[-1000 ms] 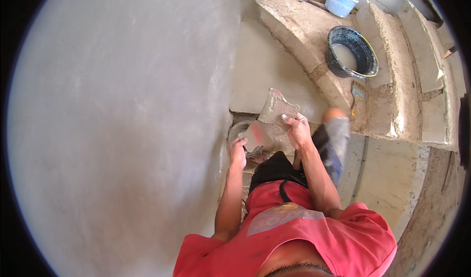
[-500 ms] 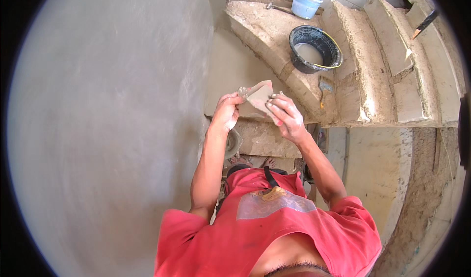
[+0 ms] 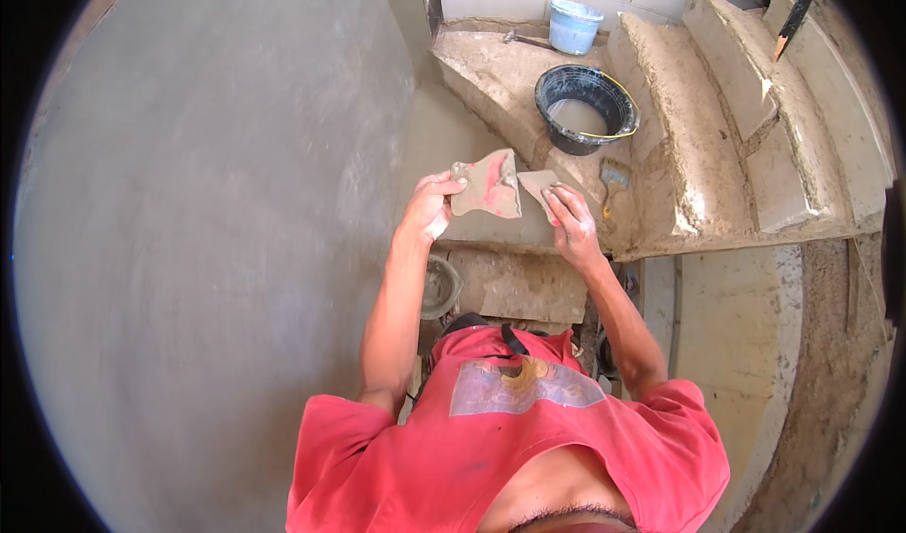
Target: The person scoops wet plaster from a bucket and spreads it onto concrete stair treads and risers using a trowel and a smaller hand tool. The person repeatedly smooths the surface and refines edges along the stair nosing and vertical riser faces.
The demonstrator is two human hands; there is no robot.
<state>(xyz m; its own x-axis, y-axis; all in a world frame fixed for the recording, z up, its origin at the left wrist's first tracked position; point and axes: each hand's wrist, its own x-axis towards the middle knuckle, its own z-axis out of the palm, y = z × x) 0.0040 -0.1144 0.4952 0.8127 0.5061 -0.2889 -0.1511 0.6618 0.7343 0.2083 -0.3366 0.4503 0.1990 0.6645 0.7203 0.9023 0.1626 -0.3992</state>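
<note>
In my left hand (image 3: 434, 204) is a flat, irregular piece smeared with grey mortar (image 3: 483, 186), red streaks showing on its face; my fingers pinch its left edge. My right hand (image 3: 574, 221) grips a smaller flat piece, also mortar-coated (image 3: 539, 189), with a bit of red at its lower edge. The two pieces are side by side with their near edges almost meeting; I cannot tell what material they are. Both are held up in front of me, over the smooth grey landing.
A freshly smoothed grey wall (image 3: 217, 250) fills the left. On the rough steps at right stand a black bucket (image 3: 590, 146) with greyish liquid, a light-blue bucket (image 3: 574, 29), a hammer (image 3: 525, 39) and a paintbrush (image 3: 614, 176). A mortar-stained bowl (image 3: 437, 287) sits below my left forearm.
The two pieces, overlapping before, are now side by side, and the left one's red-streaked face is turned toward view. My hands have moved slightly apart.
</note>
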